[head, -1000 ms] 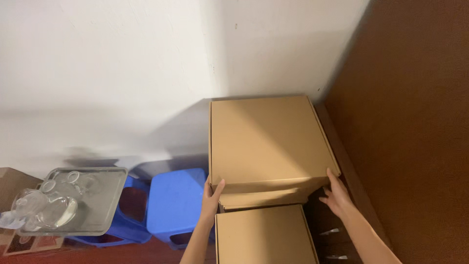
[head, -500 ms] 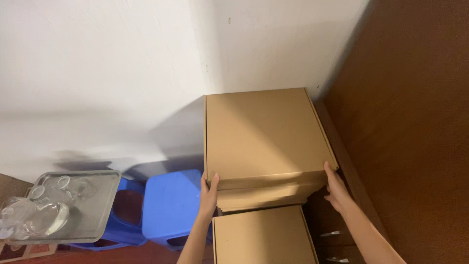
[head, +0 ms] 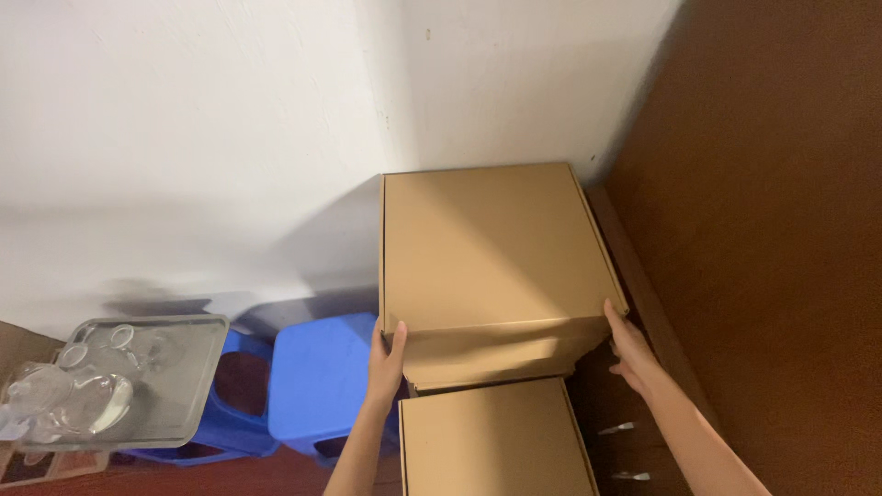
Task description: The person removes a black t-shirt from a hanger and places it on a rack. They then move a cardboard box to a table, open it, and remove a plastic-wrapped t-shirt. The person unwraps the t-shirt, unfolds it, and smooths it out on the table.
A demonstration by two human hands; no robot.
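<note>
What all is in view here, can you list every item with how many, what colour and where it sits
Flat brown cardboard box: one, tan, top of a stack in the corner, gripped on both sides.
Second brown cardboard box: one, tan, lower and nearer the camera, below the stack.
Blue plastic stools: at least two, blue, left of the boxes, one partly under the tray.
Rectangular metal tray: one, silver-grey, far left, carrying glassware.
Clear glass pieces: several, clear, on the tray; exact count unclear.
White wall: behind everything.
Dark brown wooden panel: right side, running down beside the boxes.
Left hand: on the top box's left front edge.
Right hand: on its right front corner.
</note>
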